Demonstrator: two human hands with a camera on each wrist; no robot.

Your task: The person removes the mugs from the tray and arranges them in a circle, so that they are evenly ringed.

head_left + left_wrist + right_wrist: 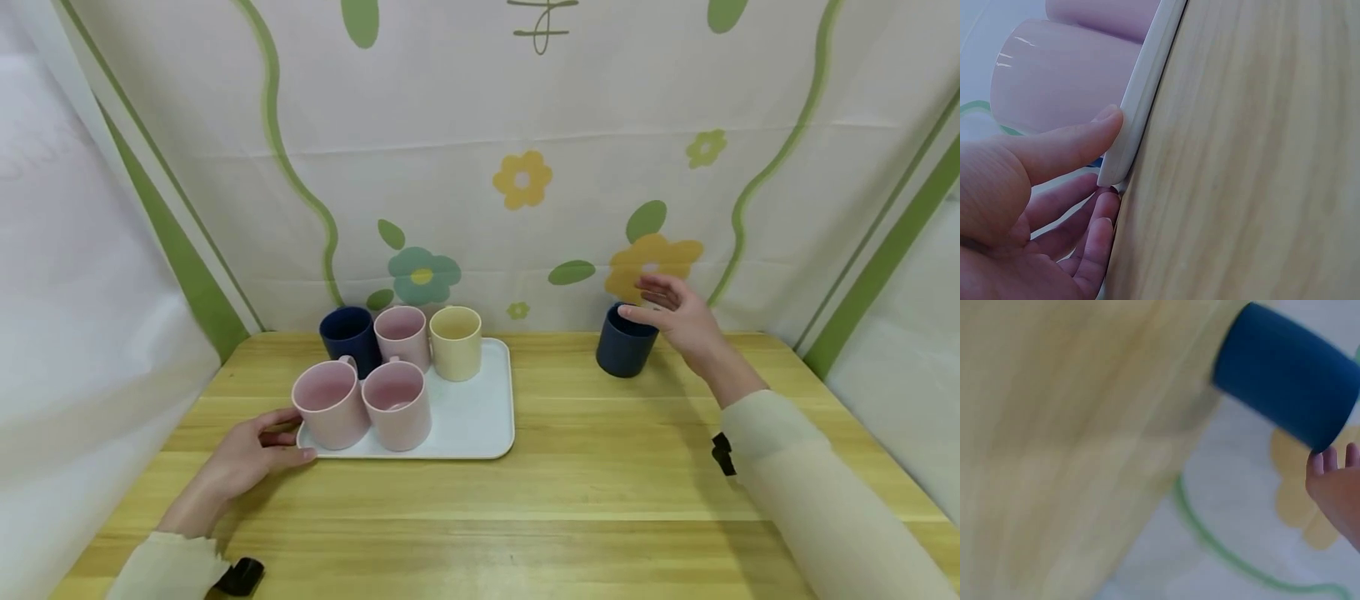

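There's your dark blue cup (625,350), upright and alone on the wooden table (600,483), far right, close to the flowered backdrop (525,179) and well apart from the rest; in the right wrist view it's a plain, smooth cylinder, no handle showing. Over on the left sits the white tray (480,425), carrying three pink mugs (396,405), one pale yellow mug (455,342) and another navy mug (349,335) at its far left corner (five on the tray in all). Between tray and lone cup is bare wood. Your right hand (678,321) is at the cup's rim, fingers spread and fairly straight, thumb tip about touching the edge, gripping nothing. Your left hand (247,458) pinches the tray's near left corner, thumb on the lip, fingers curled beneath, just beside the nearest pink mug.
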